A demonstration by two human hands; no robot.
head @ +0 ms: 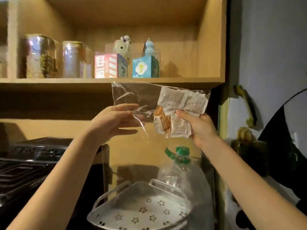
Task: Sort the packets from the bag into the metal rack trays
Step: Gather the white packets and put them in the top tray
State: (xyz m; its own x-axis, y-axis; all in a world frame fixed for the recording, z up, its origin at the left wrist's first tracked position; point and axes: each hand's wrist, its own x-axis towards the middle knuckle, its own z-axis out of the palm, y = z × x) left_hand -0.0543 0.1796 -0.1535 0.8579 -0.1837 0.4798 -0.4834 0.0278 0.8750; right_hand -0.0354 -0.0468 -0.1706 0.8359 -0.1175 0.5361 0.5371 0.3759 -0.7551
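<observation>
A clear plastic bag (132, 95) hangs sideways in the air under the wooden shelf. Several white and orange packets (176, 112) are bunched in its right end. My right hand (199, 128) grips that end from below, around the packets. My left hand (116, 122) pinches the empty left part of the bag between thumb and fingers. Below, a white metal rack tray (142, 208) with flower-shaped holes sits at the bottom centre; its visible top tray holds nothing.
A clear plastic bottle with a green cap (181, 163) stands just behind the rack. A black appliance (29, 163) fills the left. On the shelf above are glass jars (41, 57) and two small boxes (109, 66). A dark round object (289, 130) is at the right.
</observation>
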